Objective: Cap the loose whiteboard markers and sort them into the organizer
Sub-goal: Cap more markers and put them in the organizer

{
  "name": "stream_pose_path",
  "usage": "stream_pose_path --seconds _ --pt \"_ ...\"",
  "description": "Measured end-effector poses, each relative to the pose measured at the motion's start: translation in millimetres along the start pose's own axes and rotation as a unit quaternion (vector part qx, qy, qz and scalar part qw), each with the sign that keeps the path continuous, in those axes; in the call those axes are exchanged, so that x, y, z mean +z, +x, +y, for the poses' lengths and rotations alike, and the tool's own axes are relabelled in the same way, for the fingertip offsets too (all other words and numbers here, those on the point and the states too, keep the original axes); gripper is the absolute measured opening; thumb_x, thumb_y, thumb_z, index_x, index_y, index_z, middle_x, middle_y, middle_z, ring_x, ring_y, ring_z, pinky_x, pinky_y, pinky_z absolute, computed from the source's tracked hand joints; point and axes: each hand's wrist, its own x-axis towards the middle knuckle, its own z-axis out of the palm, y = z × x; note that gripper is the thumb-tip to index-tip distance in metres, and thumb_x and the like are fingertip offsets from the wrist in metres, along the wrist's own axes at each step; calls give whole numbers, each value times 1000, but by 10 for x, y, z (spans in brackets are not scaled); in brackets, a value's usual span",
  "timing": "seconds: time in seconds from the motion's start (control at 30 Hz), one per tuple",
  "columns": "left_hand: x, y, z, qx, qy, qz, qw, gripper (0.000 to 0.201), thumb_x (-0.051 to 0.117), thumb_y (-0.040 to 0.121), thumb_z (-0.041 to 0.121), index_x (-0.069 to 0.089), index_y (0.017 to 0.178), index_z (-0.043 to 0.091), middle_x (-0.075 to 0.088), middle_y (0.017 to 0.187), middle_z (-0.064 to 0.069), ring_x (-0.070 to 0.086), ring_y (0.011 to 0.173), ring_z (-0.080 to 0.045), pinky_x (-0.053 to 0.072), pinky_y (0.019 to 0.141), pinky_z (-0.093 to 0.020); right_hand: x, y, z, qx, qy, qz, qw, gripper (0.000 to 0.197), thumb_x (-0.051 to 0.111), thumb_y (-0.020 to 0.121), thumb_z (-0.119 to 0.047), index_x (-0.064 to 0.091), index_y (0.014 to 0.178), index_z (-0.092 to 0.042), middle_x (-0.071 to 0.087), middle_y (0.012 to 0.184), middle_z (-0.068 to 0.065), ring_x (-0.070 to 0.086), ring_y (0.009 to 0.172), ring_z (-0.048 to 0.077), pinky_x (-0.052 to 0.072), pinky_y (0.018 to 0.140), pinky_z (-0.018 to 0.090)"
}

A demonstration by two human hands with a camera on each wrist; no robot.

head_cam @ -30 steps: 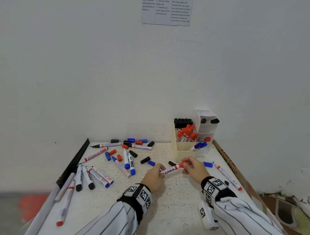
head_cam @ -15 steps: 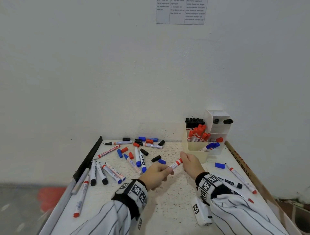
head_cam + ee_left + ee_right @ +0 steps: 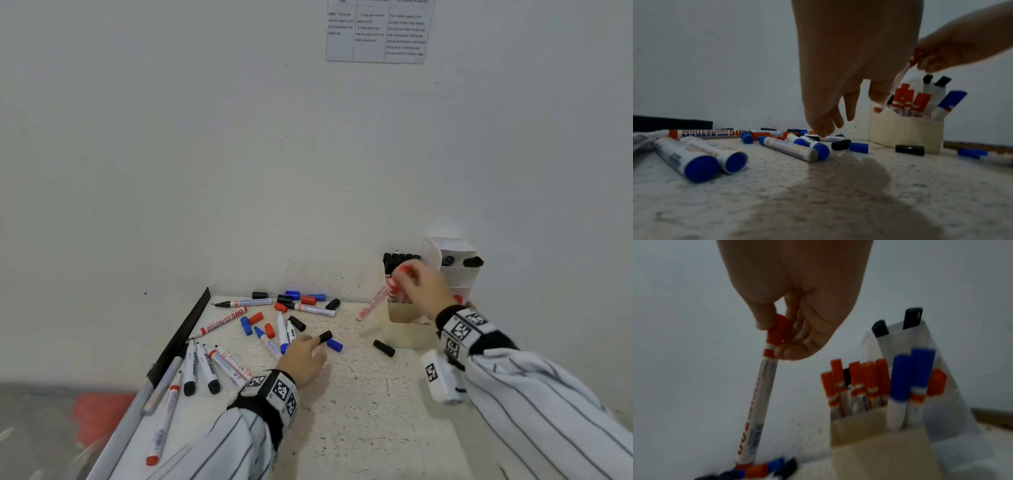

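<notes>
Head view, right hand: the right hand (image 3: 423, 286) is raised over the organizer (image 3: 407, 329) at the table's back right corner, fingers curled round the capped end of a red marker (image 3: 376, 301).
Right wrist view, grip: thumb and fingertips (image 3: 764, 316) pinch the red cap; the white barrel hangs down and away from the hand, its lower end free, beside the organizer's left wall and not inside any compartment.
Red marker: blurred in the head view, tilted, cap end up at the hand, bottom end toward the middle of the table (image 3: 359, 428).
Left hand: the left hand (image 3: 303, 359) is low over the table's middle, fingers relaxed and pointing down, holding nothing; its fingertips are at a loose black cap (image 3: 325, 336), though I cannot tell if they touch it.
Blue cap: a blue cap (image 3: 334, 345) lies touching the black cap on its right.
Organizer contents: red markers (image 3: 857, 382) stand in the front left compartment, blue markers (image 3: 910, 378) to their right, black ones behind.
Loose markers: a scatter of markers and caps lies toward the back left of the table, with a row of capped markers (image 3: 202, 368) near the left edge.
Second black cap: another black cap (image 3: 383, 347) lies just beside the organizer's front left corner.
</notes>
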Motion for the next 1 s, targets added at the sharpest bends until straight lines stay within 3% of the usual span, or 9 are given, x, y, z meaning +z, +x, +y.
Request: stream_pose_path --seconds 0.1,0.2,0.33,0.43,0.57,0.67,0.8,0.87,1.0 --pt "-3 58 -71 -44 166 -17 985 47 46 94 20 37 139 7 24 151 -10 32 135 -24 32 111 -36 -272 211 19 -10 -82 87 993 19 50 94 -18 58 105 -5 62 93 6 56 82 17 45 75 24" --pt "13 92 -118 -74 188 -12 979 41 49 92 22 47 128 4 43 136 -10 48 121 -23 42 103 -34 -370 339 94 -28 -103 138 985 19 51 93 -12 59 106 0 64 98 15 54 83 20 42 79 26" --pt "6 99 -124 -75 208 38 975 34 47 94 26 53 123 9 52 124 -8 52 113 -21 45 99 -31 -291 429 177 -9 -117 104 988 20 50 93 -13 60 107 -4 64 102 16 59 94 29 43 82 30" --pt "-18 111 -145 -93 170 24 981 31 53 92 28 53 118 11 52 123 -7 54 111 -19 46 96 -29 -141 455 218 -19 -177 47 983 24 54 91 -9 60 113 -3 60 111 17 54 105 29 39 93 33" --pt "2 118 -202 -115 84 15 990 41 62 86 26 44 122 14 50 125 -7 54 111 -19 46 96 -27 20 467 253 -21 -122 88 988 17 59 85 0 60 102 0 63 102 18 53 84 20 37 77 20" --pt "33 91 -225 -113 68 23 991 51 64 85 25 39 128 16 46 127 -7 53 112 -19 46 97 -27 75 500 238 -19 -125 94 988 15 58 87 -2 61 101 2 63 92 15 55 83 21 37 75 19" --pt "49 62 -212 -111 76 16 991 54 64 84 29 38 129 15 43 128 -8 51 113 -21 46 97 -27 96 526 162 -14 -172 63 983 15 53 92 -9 59 102 -1 41 71 -10 48 80 17 40 79 24" --pt "47 57 -210 -110 82 16 990 56 64 85 28 37 131 14 43 129 -9 51 115 -22 45 98 -28 87 556 123 -7 -176 74 982 13 52 92 -9 57 102 -2 50 76 -3 47 80 16 37 76 24" --pt "38 96 -218 -131 28 34 990 59 66 83 24 36 132 14 44 131 -8 51 116 -21 46 97 -29 -2 586 103 -60 -118 163 978 23 48 93 -8 54 115 -2 60 107 15 56 100 29 36 86 25"
